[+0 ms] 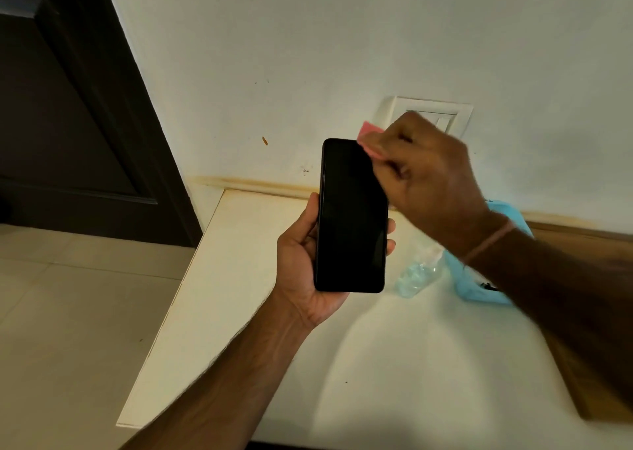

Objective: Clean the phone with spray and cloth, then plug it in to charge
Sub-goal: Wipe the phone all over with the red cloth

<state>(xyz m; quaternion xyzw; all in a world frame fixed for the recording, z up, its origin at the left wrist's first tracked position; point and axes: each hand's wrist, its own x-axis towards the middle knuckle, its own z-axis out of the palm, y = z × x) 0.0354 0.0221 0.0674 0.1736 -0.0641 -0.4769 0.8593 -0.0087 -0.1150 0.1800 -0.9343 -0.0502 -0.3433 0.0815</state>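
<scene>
1. Head view, the grip: the left hand (303, 261) cradles the phone (352, 216) upright above the white table (239, 312), palm behind it, thumb along its left edge and fingertips curling round the right edge. Held by the edges like this, the dark screen faces the person and lies bare for wiping.
2. Head view, the wipe: the right hand (424, 172) is bunched closed, pinching a small pink cloth (368, 137) against the phone's top right corner. The hand is blurred, so I judge it is mid-stroke; exactly how the fingers grip the cloth cannot be told.
3. Head view, the supplies: a clear spray bottle (416, 271) lies on the table just right of the phone, beside a light blue object (479, 288) partly hidden by the right forearm. Both sit within easy reach.
4. Head view, the wall: a white socket plate (431, 113) is set in the wall (308, 55) behind the right hand, presumably for charging. No cable or charger is visible, and that step is not yet begun.
</scene>
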